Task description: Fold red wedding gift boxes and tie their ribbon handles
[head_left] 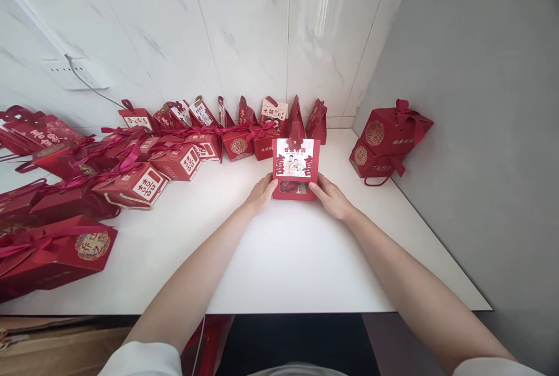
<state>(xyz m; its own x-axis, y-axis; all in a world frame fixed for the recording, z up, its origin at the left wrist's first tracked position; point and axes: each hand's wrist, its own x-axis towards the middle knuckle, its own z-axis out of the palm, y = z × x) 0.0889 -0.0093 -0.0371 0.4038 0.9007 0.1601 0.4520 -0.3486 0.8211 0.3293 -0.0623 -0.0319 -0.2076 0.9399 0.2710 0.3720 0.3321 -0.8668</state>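
Left hand (262,193), right hand (333,197) gripping sides, red box (296,170) between

White sleeves (142,359) — short and loose.

Facing you, marbled tiles (244,27) carry a white socket (59,75) with a grey cable (105,97); a grey wall (489,131) flanks your worktop (305,259), brown cardboard (65,353) below its left.
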